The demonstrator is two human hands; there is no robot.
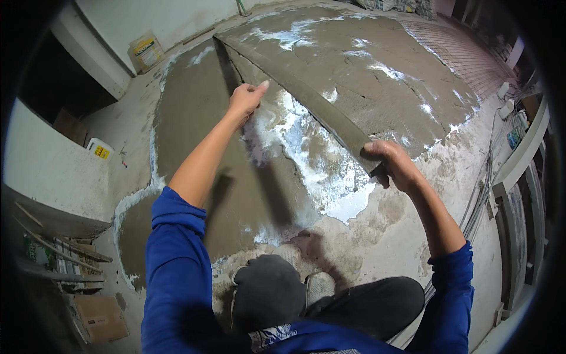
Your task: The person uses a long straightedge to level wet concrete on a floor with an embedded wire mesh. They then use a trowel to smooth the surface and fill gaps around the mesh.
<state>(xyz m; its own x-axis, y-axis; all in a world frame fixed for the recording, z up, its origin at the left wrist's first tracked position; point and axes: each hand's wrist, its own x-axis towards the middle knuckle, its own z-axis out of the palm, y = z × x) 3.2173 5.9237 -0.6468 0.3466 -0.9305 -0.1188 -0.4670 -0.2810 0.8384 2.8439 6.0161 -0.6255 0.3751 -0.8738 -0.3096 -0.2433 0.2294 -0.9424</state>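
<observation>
Gripping a long, straight grey-brown bar (318, 109) by its near-R end, R hand (394, 164) prob. gets best steering there. Bar spans wet grey mortar (194, 118) diag., far end twd white wall (159, 17). L hand (244, 101) curled beside bar; can't tell if holding. Bare pale concrete floor (386, 227), near R, gives room.

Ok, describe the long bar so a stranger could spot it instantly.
Find the big grey-brown layer on the floor. A long, straight, similarly coloured bar slants across it. Unlike nearby shadows, its near end sits in the right hand.
</observation>
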